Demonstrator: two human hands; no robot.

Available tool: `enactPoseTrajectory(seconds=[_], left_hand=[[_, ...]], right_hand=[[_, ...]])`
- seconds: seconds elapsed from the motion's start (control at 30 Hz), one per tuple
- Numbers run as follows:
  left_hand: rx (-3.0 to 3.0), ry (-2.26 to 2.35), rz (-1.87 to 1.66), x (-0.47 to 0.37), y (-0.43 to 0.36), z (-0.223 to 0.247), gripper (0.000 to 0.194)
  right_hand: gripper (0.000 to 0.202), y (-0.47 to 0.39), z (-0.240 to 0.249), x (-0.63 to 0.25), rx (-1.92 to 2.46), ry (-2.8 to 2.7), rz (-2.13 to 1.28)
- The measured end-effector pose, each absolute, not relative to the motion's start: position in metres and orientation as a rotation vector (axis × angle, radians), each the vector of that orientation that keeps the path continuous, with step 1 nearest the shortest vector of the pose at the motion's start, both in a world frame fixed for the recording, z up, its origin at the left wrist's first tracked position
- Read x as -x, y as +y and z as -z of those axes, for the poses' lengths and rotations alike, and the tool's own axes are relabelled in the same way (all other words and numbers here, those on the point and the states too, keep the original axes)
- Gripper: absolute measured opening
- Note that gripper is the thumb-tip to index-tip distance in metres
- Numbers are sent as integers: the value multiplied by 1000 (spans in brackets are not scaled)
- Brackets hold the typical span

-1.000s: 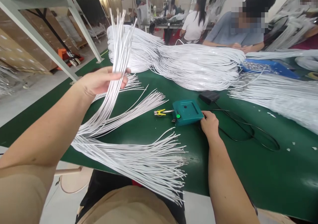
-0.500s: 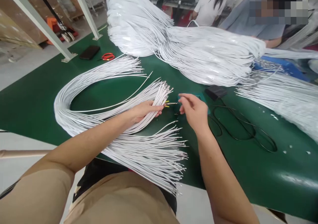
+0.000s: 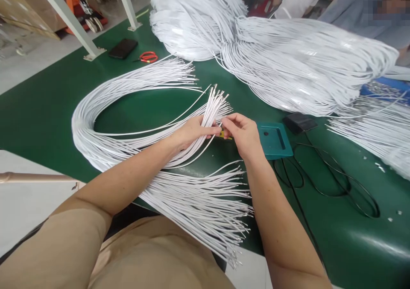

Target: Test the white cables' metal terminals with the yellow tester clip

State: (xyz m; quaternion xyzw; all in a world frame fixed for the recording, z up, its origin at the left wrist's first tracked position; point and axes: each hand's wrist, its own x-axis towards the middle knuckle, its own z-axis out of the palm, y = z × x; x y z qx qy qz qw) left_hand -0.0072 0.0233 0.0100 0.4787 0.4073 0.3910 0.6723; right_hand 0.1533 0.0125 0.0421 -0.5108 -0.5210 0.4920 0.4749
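Note:
My left hand (image 3: pixel 195 131) is closed around a small bunch of white wires (image 3: pixel 209 109), whose bare-tipped ends fan upward past the thumb. Fingertips of my right hand (image 3: pixel 241 133) are pinched together beside that bunch, on what looks like the end of a single wire. Between the two hands a small yellow piece (image 3: pixel 226 135) shows, partly covered by fingers. Beneath my left forearm a larger looped bundle of white wires (image 3: pixel 85 126) lies on the green table, its loose ends spread toward the right.
A teal box (image 3: pixel 275 139) sits right of my right hand, with a black adapter (image 3: pixel 299 122) and black cord (image 3: pixel 336 191) nearby. Big coils of white wire (image 3: pixel 297 62) fill the back. Orange-handled scissors (image 3: pixel 148 57) and a dark case (image 3: pixel 123 48) lie far left. People stand behind.
My right hand has moved left from the teal box to the wire bunch and its fingers have closed there. The bunch in my left hand now points more upward. The view has shifted.

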Motion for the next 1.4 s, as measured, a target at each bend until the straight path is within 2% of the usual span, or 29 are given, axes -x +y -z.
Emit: enactPoseTrajectory(seconds=[0.17, 0.4, 0.53, 0.63, 0.77, 1.07, 1.2, 1.4], left_hand=[[-1134, 1008, -949, 6, 22, -12, 30], [-1265, 1029, -968, 7, 17, -15, 24], [-1334, 1042, -984, 8, 16, -14, 25], [-1322, 1001, -975, 7, 15, -13, 27], [-1303, 929, -945, 5, 13, -13, 27], [-1369, 952, -1002, 10, 16, -6, 25], [-1312, 945, -1023, 9, 16, -7, 26], [-1185, 869, -1010, 7, 11, -15, 55]], right_hand=[[15, 12, -33, -149, 1176, -1176, -1231], [13, 14, -27, -147, 997, -782, -1679], [19, 14, -29, -150, 987, -645, -1866], [15, 14, -31, -152, 1039, -697, -1827], [33, 12, -33, -150, 1088, -752, -1805], [32, 12, -29, -151, 983, -723, -1873], [30, 10, -29, -153, 1032, -833, -1786], [32, 8, -31, -152, 1173, -1024, -1437]])
